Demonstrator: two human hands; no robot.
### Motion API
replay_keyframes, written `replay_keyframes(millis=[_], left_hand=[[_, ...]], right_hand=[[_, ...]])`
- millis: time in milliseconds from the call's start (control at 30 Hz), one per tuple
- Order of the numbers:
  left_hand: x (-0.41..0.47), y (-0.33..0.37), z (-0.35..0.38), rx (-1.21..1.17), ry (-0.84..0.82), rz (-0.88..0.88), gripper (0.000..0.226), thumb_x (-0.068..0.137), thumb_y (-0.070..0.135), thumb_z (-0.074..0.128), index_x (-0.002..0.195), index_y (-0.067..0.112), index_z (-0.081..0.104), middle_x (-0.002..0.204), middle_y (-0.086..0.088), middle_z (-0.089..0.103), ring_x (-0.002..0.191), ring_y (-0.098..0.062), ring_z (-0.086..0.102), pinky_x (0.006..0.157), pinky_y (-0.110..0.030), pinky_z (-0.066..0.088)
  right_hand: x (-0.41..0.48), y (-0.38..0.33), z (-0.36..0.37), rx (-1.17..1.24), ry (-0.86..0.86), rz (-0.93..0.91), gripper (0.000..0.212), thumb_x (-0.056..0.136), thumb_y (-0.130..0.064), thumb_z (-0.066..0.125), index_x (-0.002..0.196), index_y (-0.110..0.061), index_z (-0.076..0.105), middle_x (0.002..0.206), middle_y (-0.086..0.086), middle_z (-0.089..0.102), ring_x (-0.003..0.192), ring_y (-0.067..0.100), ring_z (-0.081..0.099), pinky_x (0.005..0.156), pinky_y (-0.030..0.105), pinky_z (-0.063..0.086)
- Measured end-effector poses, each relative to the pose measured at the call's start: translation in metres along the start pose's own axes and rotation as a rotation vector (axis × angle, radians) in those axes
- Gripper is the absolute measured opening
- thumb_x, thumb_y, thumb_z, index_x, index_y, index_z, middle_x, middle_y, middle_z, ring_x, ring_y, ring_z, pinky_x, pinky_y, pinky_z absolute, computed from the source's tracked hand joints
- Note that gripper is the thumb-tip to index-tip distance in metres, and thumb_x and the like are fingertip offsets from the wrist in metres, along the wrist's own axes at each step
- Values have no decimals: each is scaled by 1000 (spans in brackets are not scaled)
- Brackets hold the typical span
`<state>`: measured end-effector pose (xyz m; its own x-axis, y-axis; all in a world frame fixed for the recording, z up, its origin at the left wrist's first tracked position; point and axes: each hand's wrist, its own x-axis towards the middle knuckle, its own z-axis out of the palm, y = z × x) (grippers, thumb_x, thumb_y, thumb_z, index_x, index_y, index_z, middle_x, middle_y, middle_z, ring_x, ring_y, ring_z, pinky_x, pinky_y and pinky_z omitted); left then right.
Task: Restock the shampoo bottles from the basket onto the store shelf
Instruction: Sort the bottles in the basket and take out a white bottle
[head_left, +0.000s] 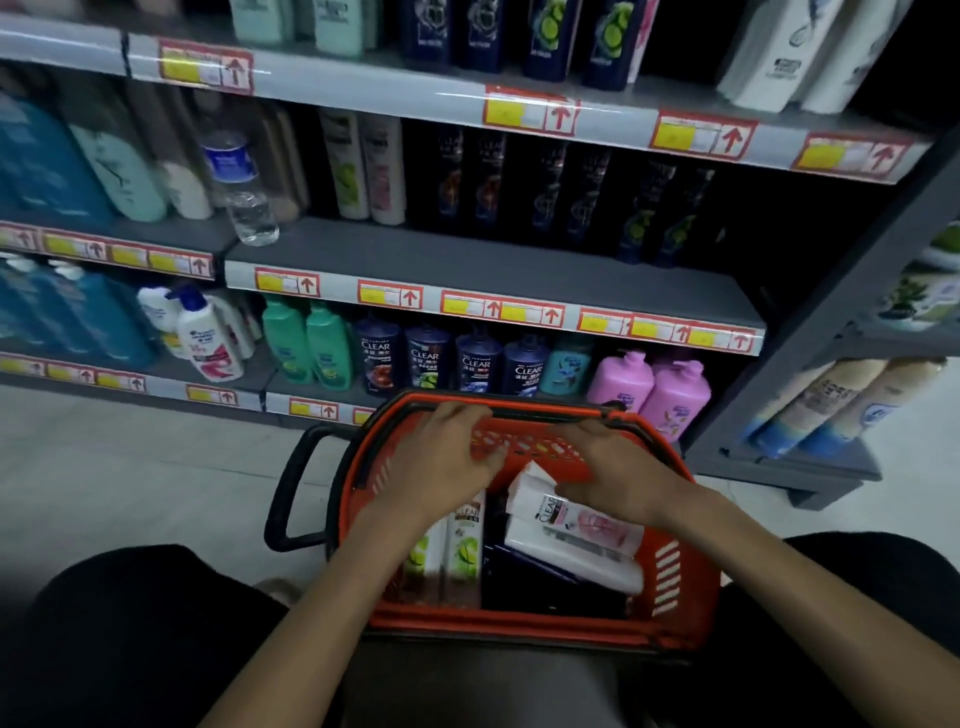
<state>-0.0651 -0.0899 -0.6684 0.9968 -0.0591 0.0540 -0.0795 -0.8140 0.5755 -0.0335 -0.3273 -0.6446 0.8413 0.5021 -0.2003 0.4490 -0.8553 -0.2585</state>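
A red shopping basket (519, 626) stands on the floor between my knees, in front of the shelves. Inside lie white shampoo bottles with green labels (460, 556) at the left, a white bottle with a pink label (582, 525) at the right, and dark bottles (540, 587) underneath. My left hand (441, 457) hovers over the basket's left half with loosely curled fingers and holds nothing. My right hand (618, 473) hovers just above the top of the pink-label bottle, fingers bent, not gripping it. The middle store shelf (519, 270) has bare grey board in front of its bottles.
The basket's black handle (291, 488) lies folded out to the left. A clear water bottle (244, 192) stands on the middle shelf's left end. The bottom shelf holds green, dark blue and pink bottles (670, 395). A second shelving unit (831, 415) stands at the right.
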Motion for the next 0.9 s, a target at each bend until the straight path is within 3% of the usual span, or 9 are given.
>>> replay_keyframes(millis=[167,400,567,700,800,900], left_hand=[[13,-1,16,-49,-30,-45,58,88,58,59,140,33,54,141,6,52,125,-22,57,99,-42,53],[20,-10,39,21,-104,-73,61,86,61,57,141,34,54,137,5,56,123,-22,58,99,-44,53],[29,-15,69,2,-196,-139,59,88,55,64,142,34,52,137,3,58,118,-23,61,96,-43,54],[39,-21,106,-44,-357,-218,80,82,60,70,151,35,38,143,3,60,128,-21,58,102,-41,51],[49,-23,130,-131,-408,-271,104,75,56,80,160,31,25,155,2,49,140,-21,48,113,-39,43],[57,-26,148,-128,-443,-261,114,71,56,84,162,33,20,153,4,49,138,-20,49,112,-40,44]], right_hand=[[27,13,0,-121,-87,-15,80,88,-38,74,156,-25,35,152,3,45,138,21,45,111,26,36],[53,44,26,-239,-241,-59,74,85,-35,70,152,-30,38,142,3,56,126,26,57,99,40,50],[67,60,43,-351,-604,9,57,87,-23,71,140,-15,53,136,8,61,118,28,61,95,37,53],[68,65,42,-272,-595,-33,54,90,-6,62,142,-16,52,137,8,58,118,28,59,96,34,52],[65,62,43,-247,-596,-36,53,89,-6,63,141,-16,53,132,7,60,113,28,62,96,36,54],[55,51,43,-258,-530,-14,41,92,-8,61,132,-12,57,122,8,63,107,28,64,90,37,55]])
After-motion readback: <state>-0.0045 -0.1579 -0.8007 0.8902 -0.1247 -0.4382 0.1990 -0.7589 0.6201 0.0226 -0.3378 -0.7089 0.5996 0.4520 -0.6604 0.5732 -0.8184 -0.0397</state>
